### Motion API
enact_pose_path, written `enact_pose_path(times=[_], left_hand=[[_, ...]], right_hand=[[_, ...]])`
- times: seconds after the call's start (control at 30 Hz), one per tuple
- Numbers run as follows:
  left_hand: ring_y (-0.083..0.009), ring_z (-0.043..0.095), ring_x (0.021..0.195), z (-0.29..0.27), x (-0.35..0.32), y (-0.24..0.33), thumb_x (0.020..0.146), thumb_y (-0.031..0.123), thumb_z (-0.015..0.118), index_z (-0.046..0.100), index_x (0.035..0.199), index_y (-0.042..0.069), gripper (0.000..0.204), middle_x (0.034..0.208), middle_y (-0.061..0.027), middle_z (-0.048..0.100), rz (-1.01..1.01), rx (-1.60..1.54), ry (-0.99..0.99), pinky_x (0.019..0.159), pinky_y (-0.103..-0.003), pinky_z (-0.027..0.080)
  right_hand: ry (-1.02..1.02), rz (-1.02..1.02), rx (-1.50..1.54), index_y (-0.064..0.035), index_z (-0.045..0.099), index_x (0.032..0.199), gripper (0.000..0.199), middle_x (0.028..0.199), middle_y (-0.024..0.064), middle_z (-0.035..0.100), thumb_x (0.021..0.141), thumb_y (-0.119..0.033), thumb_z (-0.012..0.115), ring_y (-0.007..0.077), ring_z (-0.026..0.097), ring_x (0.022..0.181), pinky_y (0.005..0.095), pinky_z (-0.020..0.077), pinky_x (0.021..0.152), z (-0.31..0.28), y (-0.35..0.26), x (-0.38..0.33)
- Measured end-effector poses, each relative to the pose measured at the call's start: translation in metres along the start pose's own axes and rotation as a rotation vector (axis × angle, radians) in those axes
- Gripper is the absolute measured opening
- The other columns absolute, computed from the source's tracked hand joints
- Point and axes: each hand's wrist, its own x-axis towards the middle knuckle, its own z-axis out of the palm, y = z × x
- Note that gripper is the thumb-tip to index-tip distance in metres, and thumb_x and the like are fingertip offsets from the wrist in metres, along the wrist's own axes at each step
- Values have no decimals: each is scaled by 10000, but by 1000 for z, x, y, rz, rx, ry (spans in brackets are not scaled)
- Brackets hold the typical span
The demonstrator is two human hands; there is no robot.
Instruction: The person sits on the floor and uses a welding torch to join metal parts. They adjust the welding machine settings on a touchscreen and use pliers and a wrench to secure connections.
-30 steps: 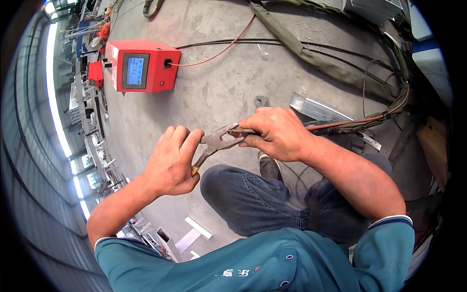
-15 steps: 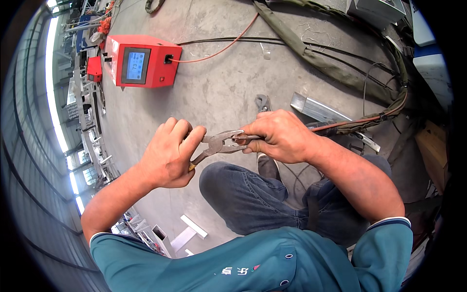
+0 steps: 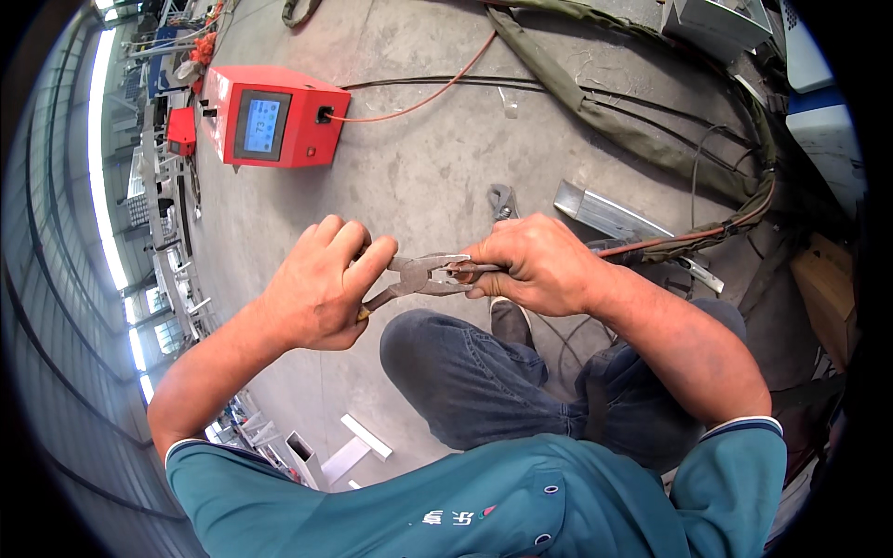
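Note:
My left hand [image 3: 326, 284] is closed around the handles of a pair of pliers [image 3: 409, 276], whose far handle end shows yellow. The jaws point right and stand parted around a small copper-coloured piece [image 3: 463, 271]. My right hand [image 3: 539, 265] pinches that piece between thumb and fingers, beside a thin dark rod. Whether the jaws touch it I cannot tell. An orange-red cable [image 3: 642, 245] runs off to the right from behind my right hand. On the floor just beyond, an adjustable wrench [image 3: 503, 200] lies partly hidden by that hand.
A red box-shaped machine with a lit screen [image 3: 260, 126] stands far left. An olive-sleeved hose bundle [image 3: 595, 112] curves across the floor to the right. A metal profile [image 3: 609, 212] lies past my right forearm. White T-shaped piece [image 3: 358, 446] and a cardboard box [image 3: 823, 293] flank my bent legs.
My left hand and the pliers have shifted slightly, and the jaws look a little less far apart around the copper-coloured piece. My right hand is almost where it was.

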Motion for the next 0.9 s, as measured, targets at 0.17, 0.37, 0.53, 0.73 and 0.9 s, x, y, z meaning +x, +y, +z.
enact_pose_path(times=[0.17,0.37,0.53,0.73,0.9], left_hand=[[-320,466,861,0,-1,1,556,55,733,560,1267,48,732,990,-133,478,-4,22,5,740,-431,412],[-328,465,866,-1,2,-1,555,49,723,561,1275,50,739,998,-131,479,-7,-9,31,749,-437,414],[-403,498,901,-4,1,-3,517,18,693,529,1293,18,793,1049,-179,506,-10,-34,41,758,-492,435],[-338,465,866,-3,-3,-5,532,49,716,557,1287,57,772,1003,-132,492,-29,-24,58,745,-445,410],[-337,465,859,-5,-2,-3,531,46,712,559,1275,56,759,987,-131,490,-16,-19,85,741,-448,411]], right_hand=[[3,-19,27,-154,779,1126,289,899,124,733,899,-332,756,341,692,924,485,542,783,1,2,-2],[35,-39,30,-122,772,1136,318,898,141,729,877,-307,776,355,690,928,477,537,798,-2,3,-1],[161,-139,63,-59,741,1209,481,1030,85,772,773,-197,890,304,698,956,417,554,838,-9,3,1],[176,-90,-32,-93,742,1218,510,1073,84,754,744,-211,889,311,674,1025,424,541,882,-8,8,-4],[112,-9,48,-152,786,1126,333,988,50,752,811,-254,826,295,653,977,419,533,862,0,7,-2]])
